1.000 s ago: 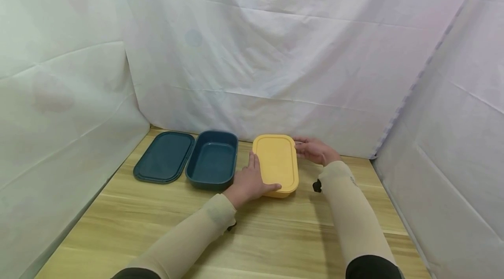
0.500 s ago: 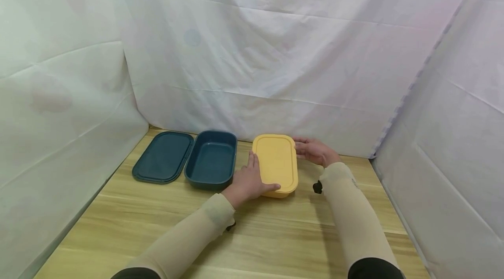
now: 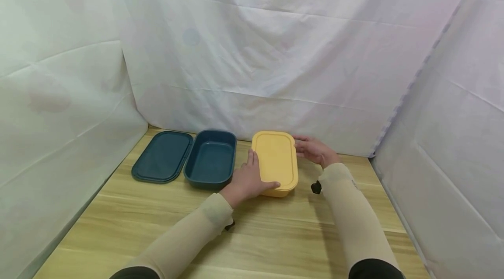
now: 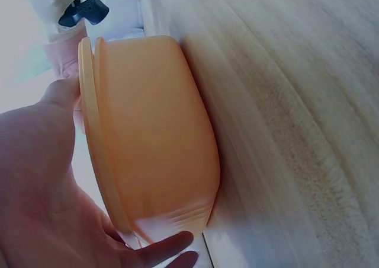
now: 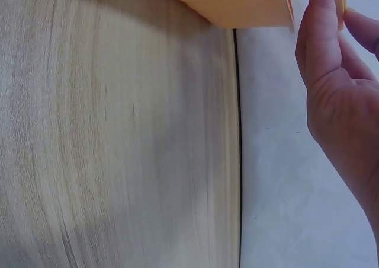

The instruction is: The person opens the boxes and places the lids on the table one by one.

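A yellow food container (image 4: 157,131) stands on the table near the back, its yellow lid (image 3: 274,158) lying over it. My left hand (image 3: 245,180) grips it at the near left, thumb over the lid's near edge and fingers along the left side. At the far right corner, my right hand (image 3: 316,151) pinches the lid's rim between thumb and fingers. The right wrist view shows a gap between the lid's edge (image 5: 339,2) and the container wall (image 5: 243,6), so the lid's far end is raised. Some right fingertips are hidden behind the lid in the head view.
Left of the yellow container sits an uncovered dark blue food container (image 3: 211,161). Its matching dark blue lid (image 3: 162,157) lies flat beside it. A white cloth (image 3: 252,60) hangs behind the wooden table (image 3: 271,239) and along both sides.
The far end of the yellow lid has risen slightly in the right hand's pinch. The left hand keeps nearly the same place, and the dark blue container and lid stay put.
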Demonstrator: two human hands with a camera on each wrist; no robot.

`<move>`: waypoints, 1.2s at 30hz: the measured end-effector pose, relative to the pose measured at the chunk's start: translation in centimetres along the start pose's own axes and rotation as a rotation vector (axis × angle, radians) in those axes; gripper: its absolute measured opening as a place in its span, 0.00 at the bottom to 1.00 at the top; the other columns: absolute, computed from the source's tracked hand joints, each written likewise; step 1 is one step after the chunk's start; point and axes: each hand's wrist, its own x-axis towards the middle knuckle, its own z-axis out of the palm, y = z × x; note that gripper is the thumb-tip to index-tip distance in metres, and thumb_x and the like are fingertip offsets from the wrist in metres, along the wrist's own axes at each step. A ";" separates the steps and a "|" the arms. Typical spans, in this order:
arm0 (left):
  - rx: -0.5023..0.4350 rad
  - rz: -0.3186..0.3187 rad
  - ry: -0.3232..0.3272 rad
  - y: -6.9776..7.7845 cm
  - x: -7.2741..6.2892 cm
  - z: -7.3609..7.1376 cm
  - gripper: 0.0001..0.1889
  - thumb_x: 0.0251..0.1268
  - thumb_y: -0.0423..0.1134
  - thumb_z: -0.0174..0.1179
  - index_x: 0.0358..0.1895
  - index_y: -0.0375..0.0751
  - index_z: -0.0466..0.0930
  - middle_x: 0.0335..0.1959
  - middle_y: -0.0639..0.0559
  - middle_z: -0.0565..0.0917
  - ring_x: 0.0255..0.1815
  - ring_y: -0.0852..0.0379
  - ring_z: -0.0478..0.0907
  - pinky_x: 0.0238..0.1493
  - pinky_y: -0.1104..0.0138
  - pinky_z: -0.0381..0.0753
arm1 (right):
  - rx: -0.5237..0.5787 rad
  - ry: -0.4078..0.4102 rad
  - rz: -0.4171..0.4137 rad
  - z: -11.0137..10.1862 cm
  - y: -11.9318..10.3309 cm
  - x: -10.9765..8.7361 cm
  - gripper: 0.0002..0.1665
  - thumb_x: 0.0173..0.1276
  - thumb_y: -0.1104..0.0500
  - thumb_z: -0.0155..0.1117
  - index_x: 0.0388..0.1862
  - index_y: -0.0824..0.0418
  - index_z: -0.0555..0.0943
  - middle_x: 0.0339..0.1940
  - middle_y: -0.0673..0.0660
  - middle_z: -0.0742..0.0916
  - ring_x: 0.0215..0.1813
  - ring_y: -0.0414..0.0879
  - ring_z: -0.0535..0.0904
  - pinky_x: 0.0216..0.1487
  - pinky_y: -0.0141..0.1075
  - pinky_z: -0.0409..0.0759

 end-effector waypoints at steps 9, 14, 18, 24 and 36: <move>-0.076 0.029 0.058 0.0 0.0 -0.3 0.73 0.62 0.88 0.55 0.92 0.34 0.39 0.93 0.37 0.43 0.79 0.36 0.73 0.69 0.45 0.82 | 0.044 0.007 -0.026 -0.4 -0.4 -0.9 0.37 0.90 0.67 0.55 0.91 0.67 0.57 0.53 0.52 0.93 0.53 0.46 0.91 0.63 0.42 0.86; -0.113 0.038 0.108 -0.2 -0.2 -0.5 0.69 0.66 0.86 0.55 0.91 0.33 0.46 0.91 0.34 0.50 0.80 0.34 0.71 0.73 0.44 0.78 | 0.064 -0.015 -0.053 -1.0 -0.6 -2.1 0.38 0.90 0.68 0.53 0.91 0.69 0.53 0.55 0.52 0.92 0.55 0.44 0.90 0.64 0.41 0.85; -0.099 0.050 0.102 -0.4 -0.5 -0.6 0.70 0.66 0.87 0.53 0.91 0.32 0.45 0.92 0.35 0.49 0.81 0.33 0.69 0.75 0.45 0.77 | 0.071 -0.007 -0.076 -2.2 -0.5 -2.9 0.39 0.90 0.68 0.52 0.92 0.69 0.51 0.56 0.51 0.91 0.56 0.43 0.89 0.64 0.39 0.85; -0.047 0.050 0.048 -0.4 -0.8 -0.3 0.73 0.62 0.89 0.55 0.91 0.32 0.42 0.92 0.35 0.46 0.82 0.32 0.69 0.75 0.43 0.76 | 0.091 0.007 -0.093 -4.5 0.4 -4.0 0.40 0.91 0.68 0.52 0.92 0.69 0.49 0.56 0.50 0.91 0.55 0.43 0.89 0.60 0.37 0.87; 0.001 0.040 -0.027 -0.7 -0.3 0.5 0.76 0.60 0.88 0.59 0.91 0.33 0.37 0.93 0.37 0.38 0.82 0.32 0.68 0.73 0.45 0.78 | 0.186 0.063 -0.086 -5.7 0.6 -5.5 0.40 0.92 0.65 0.52 0.93 0.66 0.49 0.56 0.50 0.92 0.54 0.41 0.91 0.59 0.35 0.88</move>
